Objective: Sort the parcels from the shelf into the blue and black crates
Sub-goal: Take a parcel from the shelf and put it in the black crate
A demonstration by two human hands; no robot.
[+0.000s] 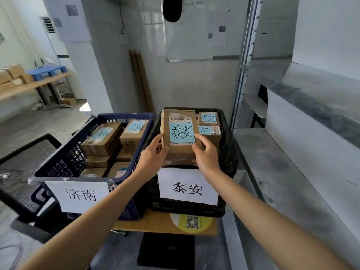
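Both hands, left and right, fingers curled round brown cardboard parcel with blue 泰安 note, over matching black plastic crate.

Parcel hides inside of black crate; whiteboard txt blurry.

济南 crate sitting just left of 泰安 crate; parcel hanging over 泰安 crate's front; shelf standing right.
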